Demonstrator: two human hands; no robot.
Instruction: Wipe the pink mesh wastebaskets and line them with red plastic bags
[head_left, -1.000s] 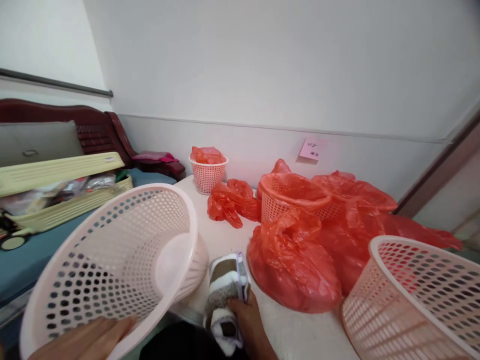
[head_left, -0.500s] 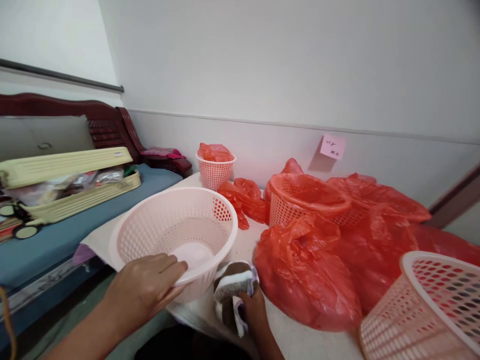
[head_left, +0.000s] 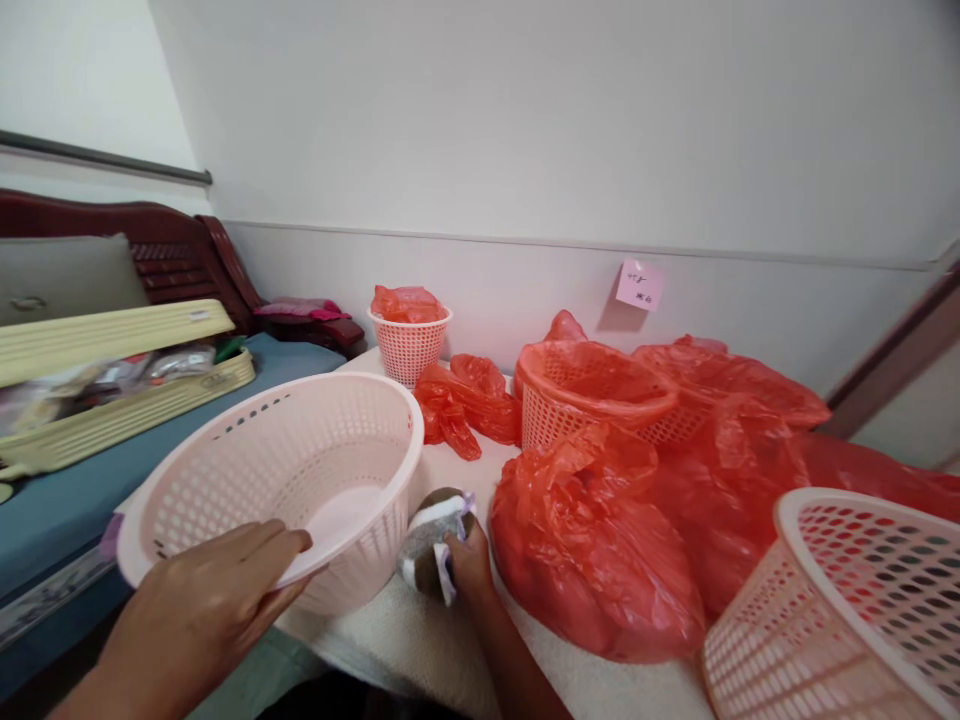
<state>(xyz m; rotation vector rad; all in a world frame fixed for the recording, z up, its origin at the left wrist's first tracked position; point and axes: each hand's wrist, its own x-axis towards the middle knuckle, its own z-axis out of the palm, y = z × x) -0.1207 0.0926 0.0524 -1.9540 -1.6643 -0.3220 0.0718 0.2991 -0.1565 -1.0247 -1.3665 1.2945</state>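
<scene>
My left hand (head_left: 217, 590) grips the near rim of a large pale pink plastic basket (head_left: 300, 450), fingers over the edge. The basket tilts to the left and nothing shows inside it. Beside its right wall, my right hand (head_left: 469, 562) is closed on a striped cloth (head_left: 435, 535) in brown, grey and white with a purple edge. The cloth is bunched and held just above the pale table cover (head_left: 390, 640). Right of that hand sits a knotted red plastic bag (head_left: 592, 560), bulging with contents I cannot make out.
A small basket (head_left: 411, 345) stuffed with red plastic stands at the back. A red-lined basket (head_left: 555, 410) and more red bags (head_left: 750, 450) lie behind. Another pink basket (head_left: 750, 610) stands front right. Left is a bench with a half-open cream suitcase (head_left: 127, 395). A pink note (head_left: 640, 285) hangs on the wall.
My left hand has moved the large basket leftward and tilted it. My right hand has shifted the cloth left and farther from me. The view has turned slightly right.
</scene>
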